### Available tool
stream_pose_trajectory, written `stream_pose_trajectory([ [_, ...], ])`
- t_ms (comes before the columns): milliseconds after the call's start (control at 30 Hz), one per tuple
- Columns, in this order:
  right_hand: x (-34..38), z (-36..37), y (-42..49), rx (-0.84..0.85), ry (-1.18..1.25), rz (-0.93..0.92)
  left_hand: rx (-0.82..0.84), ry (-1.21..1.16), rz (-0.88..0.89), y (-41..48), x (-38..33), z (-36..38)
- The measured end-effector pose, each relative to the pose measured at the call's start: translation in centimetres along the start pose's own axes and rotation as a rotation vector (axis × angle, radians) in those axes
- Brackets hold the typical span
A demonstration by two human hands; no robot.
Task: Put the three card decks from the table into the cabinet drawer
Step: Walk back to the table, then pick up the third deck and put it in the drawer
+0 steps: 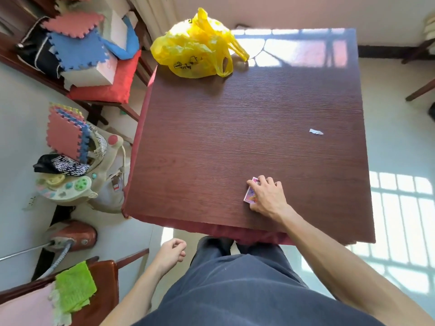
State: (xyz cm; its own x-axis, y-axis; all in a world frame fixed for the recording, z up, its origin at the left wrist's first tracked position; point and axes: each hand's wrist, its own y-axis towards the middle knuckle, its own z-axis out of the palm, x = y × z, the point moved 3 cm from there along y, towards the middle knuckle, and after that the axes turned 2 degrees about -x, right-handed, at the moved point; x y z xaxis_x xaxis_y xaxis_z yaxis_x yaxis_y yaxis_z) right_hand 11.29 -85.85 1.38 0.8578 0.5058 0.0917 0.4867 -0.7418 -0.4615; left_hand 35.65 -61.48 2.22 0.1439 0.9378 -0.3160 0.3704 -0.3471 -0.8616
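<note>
One pink card deck (250,193) with a colourful picture lies flat on the dark wooden table (235,137), near the front edge. My right hand (268,196) rests over the deck, fingers curled around its far and near ends, covering most of its right side. My left hand (171,252) hangs below the table's front edge, loosely curled with nothing in it. No other deck and no cabinet drawer is in view.
A yellow plastic bag (195,48) sits at the table's far left corner. A small white paper scrap (316,132) lies right of centre. Left of the table stand chairs piled with foam mats (75,43), a baby walker (77,175) and a chair with a green cloth (74,287).
</note>
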Motion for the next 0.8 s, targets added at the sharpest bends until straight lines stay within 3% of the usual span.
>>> stream_pose_trajectory([
  [67,-0.3,0.5,-1.5,0.001,0.177,0.099,0.026,0.036,0.015,0.5,0.3,-0.5],
  [167,-1.0,1.3,-5.1,0.004,0.718,0.342,0.074,0.102,0.044,1.4,0.6,-1.2],
  [467,-0.5,9.5,-23.2,-0.336,1.790,0.966,0.208,0.568,0.177,4.0,-0.5,0.2],
  [633,2.7,15.5,-33.4,-0.580,2.155,1.269,0.293,0.867,0.255,3.6,-2.9,5.4],
  [800,6.9,20.7,-42.0,-0.808,2.347,1.470,0.413,1.079,0.433,1.4,-6.6,15.5],
])
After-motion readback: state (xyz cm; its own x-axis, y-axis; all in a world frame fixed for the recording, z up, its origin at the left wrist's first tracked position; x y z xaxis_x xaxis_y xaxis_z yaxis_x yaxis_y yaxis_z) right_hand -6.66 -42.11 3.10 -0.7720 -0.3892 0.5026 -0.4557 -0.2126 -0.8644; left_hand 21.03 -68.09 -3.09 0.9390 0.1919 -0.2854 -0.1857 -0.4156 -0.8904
